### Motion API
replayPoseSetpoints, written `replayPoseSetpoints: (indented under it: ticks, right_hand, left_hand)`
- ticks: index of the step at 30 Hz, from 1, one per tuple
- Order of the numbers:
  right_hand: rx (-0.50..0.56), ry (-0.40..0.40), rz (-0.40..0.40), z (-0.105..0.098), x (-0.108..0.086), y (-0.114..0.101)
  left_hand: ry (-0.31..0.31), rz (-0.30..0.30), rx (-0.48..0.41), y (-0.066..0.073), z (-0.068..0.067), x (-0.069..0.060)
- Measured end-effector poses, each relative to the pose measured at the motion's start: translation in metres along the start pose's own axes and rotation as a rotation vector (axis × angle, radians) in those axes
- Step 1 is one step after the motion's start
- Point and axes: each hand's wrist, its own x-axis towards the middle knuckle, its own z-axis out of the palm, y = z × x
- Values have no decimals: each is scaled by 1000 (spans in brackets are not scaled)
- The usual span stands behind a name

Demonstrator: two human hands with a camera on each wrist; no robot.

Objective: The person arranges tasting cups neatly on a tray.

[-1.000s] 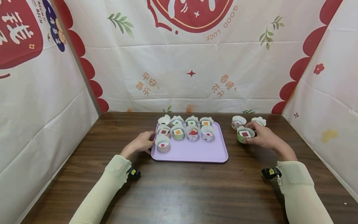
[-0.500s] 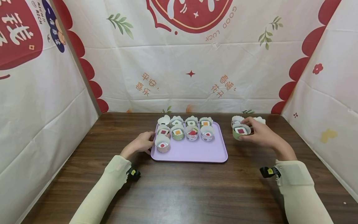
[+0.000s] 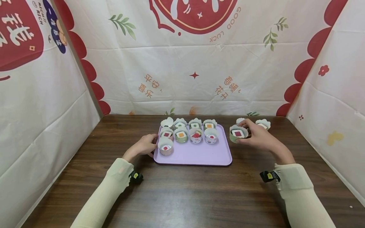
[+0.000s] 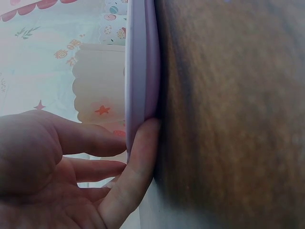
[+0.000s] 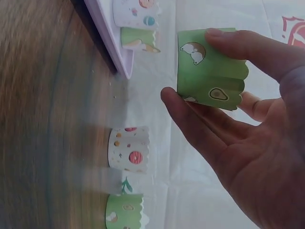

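My right hand [image 3: 255, 134] grips a green paper cupcake cup [image 3: 236, 133] by its sides. The cup holds a white block with a dark red square on top. It hangs above the table just beyond the tray's right edge, and the right wrist view shows its green wall [image 5: 209, 69] between thumb and fingers, clear of the table. At the other side, my left hand [image 3: 144, 145] holds the left rim of the lilac tray [image 3: 196, 156]. In the left wrist view the fingertips meet the tray's edge [image 4: 138, 62] from two sides.
Several filled paper cups stand on the tray in two rows, with one cup [image 3: 165, 147] starting a third at front left. Behind my right hand, a white patterned cup [image 5: 128, 150] and another green cup [image 5: 125, 210] stand on the wooden table [image 3: 182, 196].
My right hand has carried the green cupcake cup leftward, from beside the two standing cups to near the tray's right edge. The left hand and tray stay in place.
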Motion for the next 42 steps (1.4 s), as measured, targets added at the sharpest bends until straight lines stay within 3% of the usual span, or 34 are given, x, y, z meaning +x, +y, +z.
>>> replayPoseSetpoints:
  ticks: [14, 42]
  right_hand:
    - [4, -44, 25, 16, 8, -15]
    - [78, -121, -151, 63, 39, -74]
  left_hand:
    - [6, -1, 11, -2, 1, 0]
    - [21, -6, -3, 1, 0, 0]
